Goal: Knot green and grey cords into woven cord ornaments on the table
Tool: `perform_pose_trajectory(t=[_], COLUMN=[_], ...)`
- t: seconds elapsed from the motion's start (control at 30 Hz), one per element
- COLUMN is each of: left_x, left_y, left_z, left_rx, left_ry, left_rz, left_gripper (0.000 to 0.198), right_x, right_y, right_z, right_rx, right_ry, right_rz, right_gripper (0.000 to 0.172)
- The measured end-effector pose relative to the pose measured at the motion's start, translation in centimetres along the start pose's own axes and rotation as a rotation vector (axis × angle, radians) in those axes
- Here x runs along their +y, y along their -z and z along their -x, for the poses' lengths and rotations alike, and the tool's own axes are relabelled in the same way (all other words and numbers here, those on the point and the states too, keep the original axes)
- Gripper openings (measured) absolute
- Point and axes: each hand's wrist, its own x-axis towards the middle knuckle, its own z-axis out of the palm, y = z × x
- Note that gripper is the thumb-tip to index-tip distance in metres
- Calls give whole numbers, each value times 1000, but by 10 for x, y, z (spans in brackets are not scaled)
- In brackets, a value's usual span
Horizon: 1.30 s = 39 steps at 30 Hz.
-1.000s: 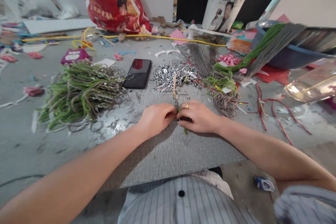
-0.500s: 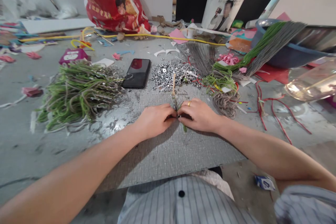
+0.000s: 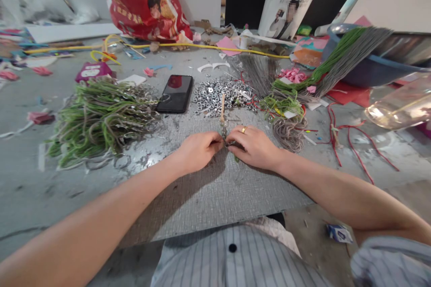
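In the head view my left hand (image 3: 198,151) and my right hand (image 3: 255,145) meet above the near part of the table. My right hand, wearing a gold ring, is closed on a cord (image 3: 237,159), whose short green end shows below the fingers. A pinch closes my left thumb and fingertips close beside it; what lies in them is too small and hidden to make out. Just beyond the fingertips are a thin wooden stick (image 3: 222,106) and a small shiny clear or metal piece (image 3: 223,129). A heap of small silver metal rings (image 3: 215,92) lies farther back.
Green and grey cord loops with metal parts (image 3: 97,121) are piled left, beside a black phone (image 3: 175,94). Right are a coil of grey cord (image 3: 290,133), red cords (image 3: 350,128), a blue basin (image 3: 365,69) and a clear bottle (image 3: 397,105). A red bag (image 3: 144,4) stands behind.
Both hands have shifted slightly left, and a small gap now shows between their fingertips. The shiny bit seen between them earlier is less visible. The surrounding things stay put.
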Motion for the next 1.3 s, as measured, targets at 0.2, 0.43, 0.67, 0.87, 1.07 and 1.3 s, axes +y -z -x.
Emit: perform_pose_trajectory(t=[0.2, 0.43, 0.67, 0.87, 1.07, 1.3], left_x=[0, 0, 4, 3, 1, 2], left_y=[0, 1, 1, 0, -1, 0], left_z=[0, -1, -1, 0, -1, -2], left_rx=[34, 57, 69, 113, 117, 105], left_ry=[-24, -19, 15, 6, 12, 26], left_rz=[40, 145, 202, 199, 190, 192], left_gripper=[21, 21, 23, 19, 20, 19], right_x=[-1, -6, -9, -8, -3, 0], right_y=[-2, -6, -8, -9, -7, -4], right_z=[0, -2, -4, -7, -6, -3], right_rx=[62, 87, 145, 128, 112, 165], right_ry=[90, 34, 1, -41, -61, -41], right_rz=[28, 115, 150, 27, -139, -149], right_gripper=[17, 22, 27, 17, 9, 10])
